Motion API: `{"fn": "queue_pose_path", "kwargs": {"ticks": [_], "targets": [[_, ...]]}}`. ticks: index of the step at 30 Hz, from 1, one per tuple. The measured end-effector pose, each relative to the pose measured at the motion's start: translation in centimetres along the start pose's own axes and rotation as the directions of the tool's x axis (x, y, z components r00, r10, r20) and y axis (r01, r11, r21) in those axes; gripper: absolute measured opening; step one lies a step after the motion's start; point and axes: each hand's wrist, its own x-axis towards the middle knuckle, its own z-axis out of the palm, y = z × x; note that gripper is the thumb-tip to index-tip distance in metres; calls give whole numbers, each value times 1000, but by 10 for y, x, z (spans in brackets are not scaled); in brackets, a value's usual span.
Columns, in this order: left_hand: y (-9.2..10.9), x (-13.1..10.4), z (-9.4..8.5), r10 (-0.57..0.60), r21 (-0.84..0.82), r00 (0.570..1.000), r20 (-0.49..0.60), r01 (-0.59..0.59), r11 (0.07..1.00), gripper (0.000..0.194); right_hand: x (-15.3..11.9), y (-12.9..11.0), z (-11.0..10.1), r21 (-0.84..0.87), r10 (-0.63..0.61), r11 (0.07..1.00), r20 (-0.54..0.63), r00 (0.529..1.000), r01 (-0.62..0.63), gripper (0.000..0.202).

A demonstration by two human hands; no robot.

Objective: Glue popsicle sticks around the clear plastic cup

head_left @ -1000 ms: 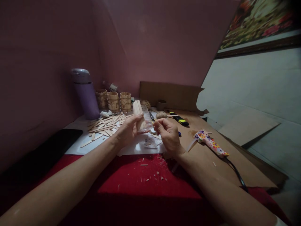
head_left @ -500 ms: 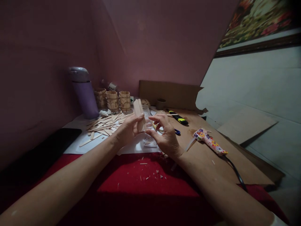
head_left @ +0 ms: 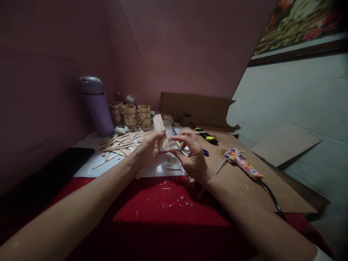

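Several pale wooden craft sticks (head_left: pixel 159 125), side by side and upright, are gripped between the thumb and fingers of my left hand (head_left: pixel 149 148). Close at their right is my right hand (head_left: pixel 193 154), its thumb and index finger reaching to the lower part of the sticks; whether it pinches anything there is too small to tell. Behind and below my hands lies clear plastic (head_left: pixel 174 164) on white paper. A loose pile of craft sticks (head_left: pixel 122 145) spreads to the left.
Three wooden cups (head_left: pixel 129 116) and a purple bottle (head_left: pixel 99 112) stand at the back left. On the cardboard sheet (head_left: pixel 261 195) at right are a flowered glue gun (head_left: pixel 243 164) and a black-yellow cutter (head_left: pixel 206 135). Scraps dot the red cloth (head_left: pixel 152 210).
The sticks and my left hand have shifted very slightly left. My right index finger has straightened a little towards the sticks.
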Motion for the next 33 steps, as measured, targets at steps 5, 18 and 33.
{"fn": "queue_pose_path", "kwargs": {"ticks": [5,18,33], "targets": [[-1,-1,3,29,16,999,-43,-29,999,36,0,0,1,16,-16,1000,-5,1000,16,20],[-9,3,-1,57,21,998,-12,-57,998,39,0,3,3,27,4,1000,-17,1000,-4,14],[-9,3,-1,87,48,995,-38,-85,995,43,0,5,4,36,16,999,-12,1000,-16,16]]}}
